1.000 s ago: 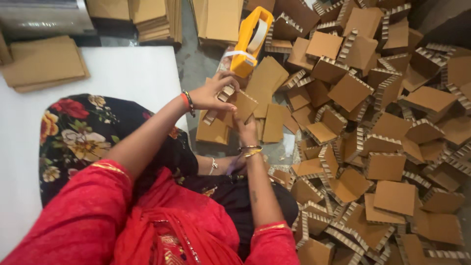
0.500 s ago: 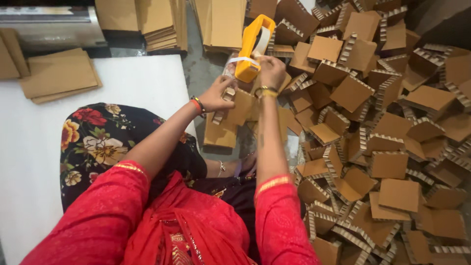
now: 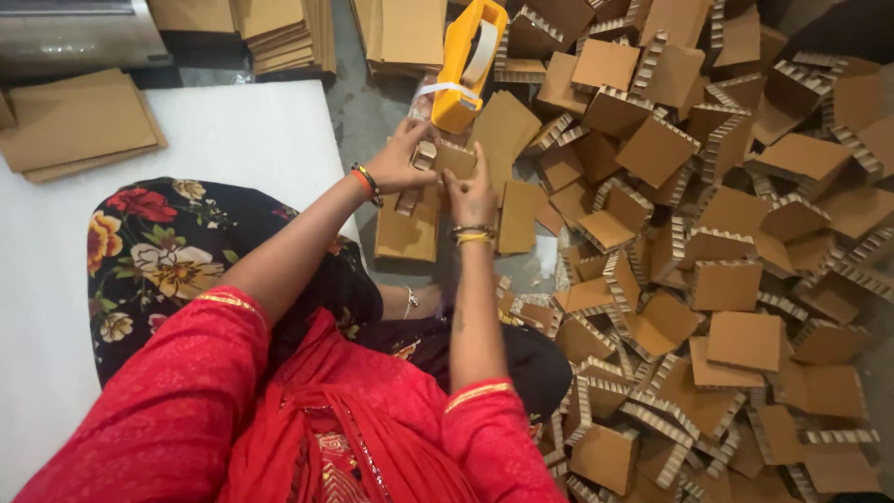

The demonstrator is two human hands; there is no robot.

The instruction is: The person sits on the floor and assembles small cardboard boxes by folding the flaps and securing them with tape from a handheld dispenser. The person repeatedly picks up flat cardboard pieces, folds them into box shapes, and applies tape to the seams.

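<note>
My left hand (image 3: 402, 160) and my right hand (image 3: 473, 193) both grip a small brown honeycomb cardboard piece (image 3: 453, 157), held out in front of me. Right above it hangs a yellow tape dispenser (image 3: 470, 65) with a strip of clear tape (image 3: 438, 91) running down to the piece. Bangles sit on both wrists. Below my hands lie flat cardboard pieces (image 3: 407, 230) on the floor.
A big heap of folded cardboard corner pieces (image 3: 726, 242) covers the floor to the right. A white sheet (image 3: 233, 140) lies at the left with flat brown boards (image 3: 74, 121) on it. Stacks of cardboard (image 3: 279, 33) stand at the back. A flowered black cloth (image 3: 168, 251) covers my lap.
My right hand has come down from the yellow tape dispenser to the cardboard piece, which both hands now hold. My view has shifted slightly.
</note>
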